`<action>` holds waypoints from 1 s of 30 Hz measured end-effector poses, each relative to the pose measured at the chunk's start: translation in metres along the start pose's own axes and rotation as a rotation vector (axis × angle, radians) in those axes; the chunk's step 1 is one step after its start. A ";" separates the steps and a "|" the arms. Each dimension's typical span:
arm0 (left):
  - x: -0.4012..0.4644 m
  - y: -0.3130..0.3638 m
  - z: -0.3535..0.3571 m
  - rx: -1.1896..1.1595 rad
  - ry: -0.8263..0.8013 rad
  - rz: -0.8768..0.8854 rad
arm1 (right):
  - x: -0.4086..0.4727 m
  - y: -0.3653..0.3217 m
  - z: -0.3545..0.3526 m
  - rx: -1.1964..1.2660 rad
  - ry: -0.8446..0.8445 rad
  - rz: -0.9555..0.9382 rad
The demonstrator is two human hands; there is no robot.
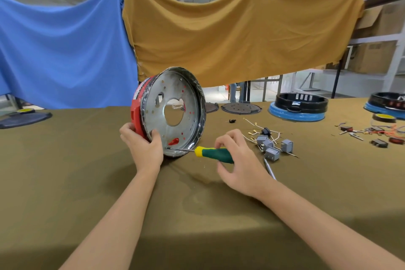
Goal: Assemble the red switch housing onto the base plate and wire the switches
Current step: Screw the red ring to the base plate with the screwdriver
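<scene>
An olive cloth point(87, 171) covers my table; blue and mustard drapes hang behind. My left hand point(144, 144) grips the upended base plate point(175, 112) with its red switch housing point(137, 114); my right hand point(236, 160) grasps one screwdriver point(215, 154) against the plate's lower rim. Right of the plate lie four grey switches point(272, 148).

no text, label, brand, number or sign can be read anywhere in the frame. the red switch housing point(137, 109), left of centre, shows a band of pale marks along its rim, too blurred to make out. the black housings point(300, 100) at the upper right carry small pale patches, and the cardboard boxes point(372, 57) at the far right edge show faint marks; both are too small to read.
</scene>
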State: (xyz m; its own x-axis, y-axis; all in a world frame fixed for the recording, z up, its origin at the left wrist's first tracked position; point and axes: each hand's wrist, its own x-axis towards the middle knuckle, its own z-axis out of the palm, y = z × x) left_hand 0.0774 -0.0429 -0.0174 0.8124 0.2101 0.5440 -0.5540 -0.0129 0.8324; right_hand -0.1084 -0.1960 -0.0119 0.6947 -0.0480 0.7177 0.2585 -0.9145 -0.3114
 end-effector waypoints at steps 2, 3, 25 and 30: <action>0.000 -0.001 -0.001 -0.003 0.001 -0.008 | 0.001 0.000 0.002 -0.010 0.005 -0.002; 0.001 -0.001 -0.001 -0.003 -0.003 -0.013 | 0.001 -0.001 0.004 -0.031 0.033 0.017; 0.003 0.001 -0.003 -0.055 -0.012 -0.120 | 0.002 0.008 0.010 0.013 0.012 0.170; 0.003 0.002 -0.003 -0.063 -0.017 -0.113 | 0.002 0.009 0.008 0.074 0.029 0.211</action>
State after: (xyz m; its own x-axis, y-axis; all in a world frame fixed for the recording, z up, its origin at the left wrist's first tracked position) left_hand 0.0778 -0.0396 -0.0145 0.8728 0.1905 0.4493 -0.4687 0.0710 0.8805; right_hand -0.0992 -0.2011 -0.0188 0.7196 -0.2472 0.6489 0.1589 -0.8511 -0.5004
